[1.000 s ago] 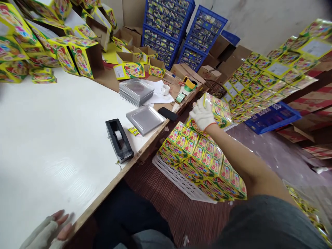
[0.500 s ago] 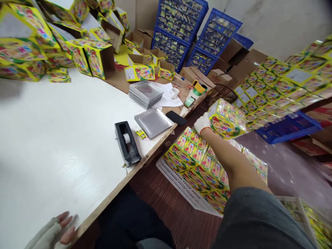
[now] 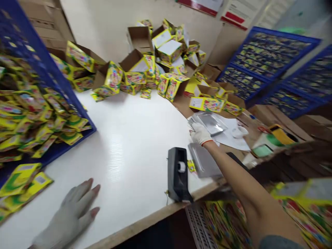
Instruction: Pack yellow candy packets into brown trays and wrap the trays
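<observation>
Red-and-white posters (image 3: pixel 241 14) on the wall (image 3: pixel 109 24); stacked blue crates (image 3: pixel 285 34)

A packing workshop is indicated by the bench (image 3: pixel 137 138), open boxes (image 3: pixel 169 48) heaped along its far edge, and plastic packaging (image 3: pixel 204 164) and a tape dispenser (image 3: pixel 176 176) by its near edge

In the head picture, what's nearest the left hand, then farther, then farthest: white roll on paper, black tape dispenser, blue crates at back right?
1. Black tape dispenser: right of the left hand.
2. White roll: farther right, on the paper.
3. Blue crates: back right.
</observation>
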The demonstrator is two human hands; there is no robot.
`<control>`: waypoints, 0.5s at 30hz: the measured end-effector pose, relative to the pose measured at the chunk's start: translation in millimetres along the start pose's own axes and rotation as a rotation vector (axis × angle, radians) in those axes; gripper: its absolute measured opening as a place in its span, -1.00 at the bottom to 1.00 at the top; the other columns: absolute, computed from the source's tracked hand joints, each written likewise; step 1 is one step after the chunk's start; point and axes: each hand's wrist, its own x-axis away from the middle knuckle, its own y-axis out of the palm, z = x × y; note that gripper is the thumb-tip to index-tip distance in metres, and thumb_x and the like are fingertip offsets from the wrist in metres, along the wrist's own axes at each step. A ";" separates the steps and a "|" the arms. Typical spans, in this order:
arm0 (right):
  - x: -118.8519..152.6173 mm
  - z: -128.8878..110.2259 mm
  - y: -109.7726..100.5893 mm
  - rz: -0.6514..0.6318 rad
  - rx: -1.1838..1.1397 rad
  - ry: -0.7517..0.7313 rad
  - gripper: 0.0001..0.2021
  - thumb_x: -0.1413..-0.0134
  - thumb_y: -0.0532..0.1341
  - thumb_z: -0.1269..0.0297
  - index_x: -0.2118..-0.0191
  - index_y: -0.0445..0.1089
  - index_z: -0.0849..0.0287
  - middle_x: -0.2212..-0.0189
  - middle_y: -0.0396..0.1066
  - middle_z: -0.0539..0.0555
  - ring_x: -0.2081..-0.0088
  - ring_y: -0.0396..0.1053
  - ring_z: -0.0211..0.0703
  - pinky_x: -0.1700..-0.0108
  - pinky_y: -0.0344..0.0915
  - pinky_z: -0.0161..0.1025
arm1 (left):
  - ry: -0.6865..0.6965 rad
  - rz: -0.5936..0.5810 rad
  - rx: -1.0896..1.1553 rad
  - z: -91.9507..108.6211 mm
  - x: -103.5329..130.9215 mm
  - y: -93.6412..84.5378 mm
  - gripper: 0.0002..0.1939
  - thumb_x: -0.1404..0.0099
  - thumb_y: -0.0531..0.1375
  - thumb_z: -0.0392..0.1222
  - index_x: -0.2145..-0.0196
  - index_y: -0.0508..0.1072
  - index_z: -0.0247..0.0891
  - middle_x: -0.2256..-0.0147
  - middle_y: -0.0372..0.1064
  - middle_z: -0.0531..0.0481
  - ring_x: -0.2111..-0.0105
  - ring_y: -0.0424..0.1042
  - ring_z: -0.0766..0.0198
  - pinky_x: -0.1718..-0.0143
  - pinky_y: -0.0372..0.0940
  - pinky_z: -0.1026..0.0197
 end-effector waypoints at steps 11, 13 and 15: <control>-121.2 -332.7 53.1 0.034 -0.088 -0.736 -0.29 -0.06 0.24 0.37 -0.35 0.11 0.36 -0.41 -0.09 0.41 -0.38 -0.03 0.21 -0.34 0.06 0.06 | 0.063 -0.152 -0.087 84.7 -57.4 48.5 -0.48 -0.33 0.14 0.04 -0.15 0.45 -0.25 -0.26 0.26 -0.27 -0.29 0.19 -0.13 -0.32 0.02 -0.21; -143.8 -387.9 53.8 0.086 -0.024 -0.794 -0.26 -0.06 0.24 0.39 -0.37 0.06 0.38 -0.42 -0.14 0.41 -0.41 -0.15 0.32 -0.36 -0.09 0.21 | 0.071 -0.189 -0.053 80.8 -52.8 51.8 -0.47 -0.37 0.08 0.08 -0.19 0.42 -0.22 -0.27 0.25 -0.24 -0.30 0.16 -0.11 -0.32 -0.01 -0.21; -169.9 -433.5 51.4 0.139 0.007 -0.820 -0.27 -0.11 0.20 0.41 -0.38 0.01 0.40 -0.41 -0.13 0.42 -0.43 -0.24 0.38 -0.32 -0.22 0.37 | 0.100 -0.204 -0.036 76.8 -47.1 56.9 -0.44 -0.40 0.01 0.12 -0.21 0.39 -0.20 -0.28 0.23 -0.26 -0.31 0.14 -0.13 -0.30 -0.03 -0.23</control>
